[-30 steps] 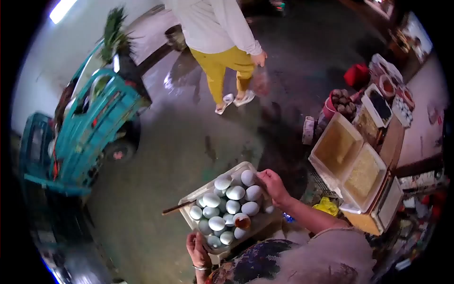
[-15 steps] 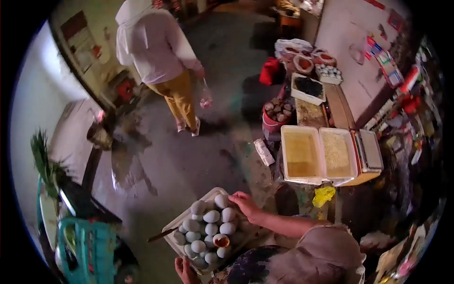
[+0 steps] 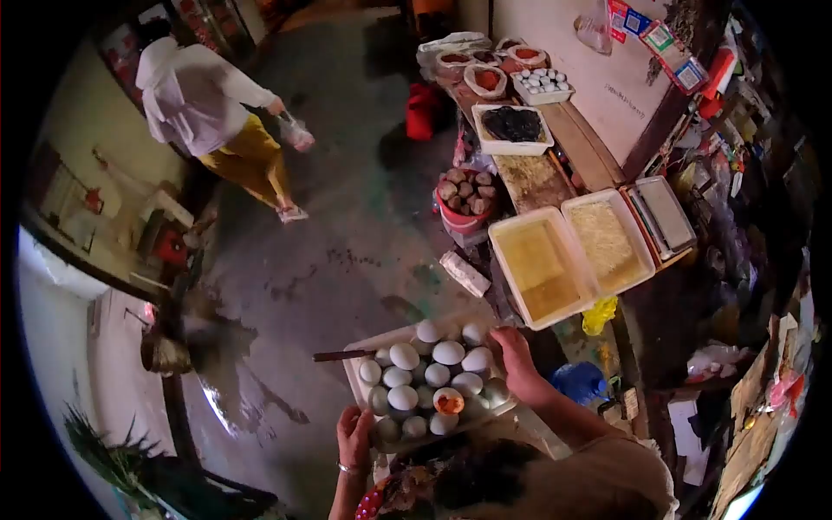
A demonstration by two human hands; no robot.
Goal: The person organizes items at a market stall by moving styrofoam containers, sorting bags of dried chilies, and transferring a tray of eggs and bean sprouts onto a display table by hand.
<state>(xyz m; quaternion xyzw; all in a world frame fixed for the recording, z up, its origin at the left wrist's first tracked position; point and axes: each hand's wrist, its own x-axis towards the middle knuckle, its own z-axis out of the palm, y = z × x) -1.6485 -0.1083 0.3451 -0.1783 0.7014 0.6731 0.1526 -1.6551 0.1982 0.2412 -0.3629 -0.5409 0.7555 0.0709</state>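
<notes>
A pale shallow tray (image 3: 386, 341) full of whitish eggs (image 3: 448, 353) is held in front of my body. My left hand (image 3: 354, 435) grips its near left corner, and a band shows on that wrist. On the other side, my right hand (image 3: 515, 357) has its fingers closed around the right edge. One broken-open egg (image 3: 448, 401) near the front shows an orange inside. A thin brown stick or handle (image 3: 342, 355) lies across the left rim and juts outward; its other end is hidden among the eggs.
To the right, a bench bears two plastic tubs (image 3: 542, 269), a box with a black bag (image 3: 513, 124) and a box of small eggs (image 3: 543, 82). A red bucket of brown lumps (image 3: 465, 191) stands beside it. A person (image 3: 204, 108) walks ahead on the left.
The tray and both hands now appear further right and are turned. My view has swung, bringing the bench closer to the middle. The person ahead has walked farther off, toward the upper left.
</notes>
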